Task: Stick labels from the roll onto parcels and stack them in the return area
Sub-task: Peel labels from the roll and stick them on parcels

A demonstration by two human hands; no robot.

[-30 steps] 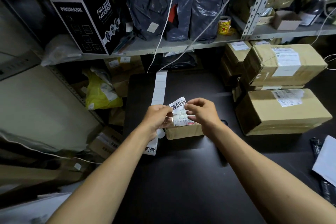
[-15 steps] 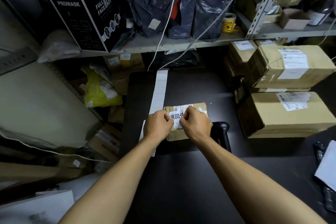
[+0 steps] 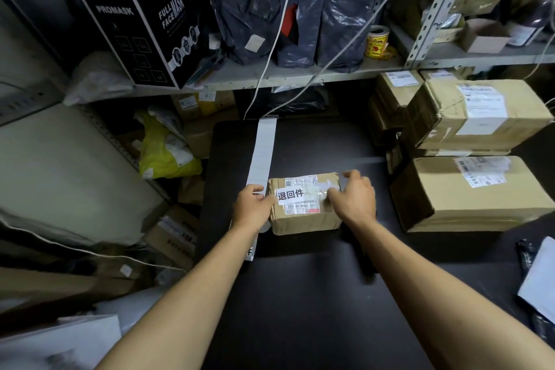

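A small brown parcel (image 3: 303,219) lies on the black table (image 3: 315,294) in front of me. A white label with black characters (image 3: 290,195) is stuck on its top, left of centre. My left hand (image 3: 253,207) rests against the parcel's left end, thumb by the label. My right hand (image 3: 353,200) lies over the parcel's right top edge with fingers spread. A long white label strip (image 3: 262,153) runs from the back of the table to my left hand and continues under my left wrist.
Stacked cardboard boxes (image 3: 471,189) stand on the table's right side. A shelf (image 3: 300,75) above holds dark bags, a black mask box (image 3: 141,36) and a yellow sticker roll (image 3: 377,42). White paper (image 3: 540,279) lies at far right. Clutter fills the floor at left.
The label went from held in the air between both hands to pressed onto the parcel's top. My hands then slid apart to the parcel's two ends.
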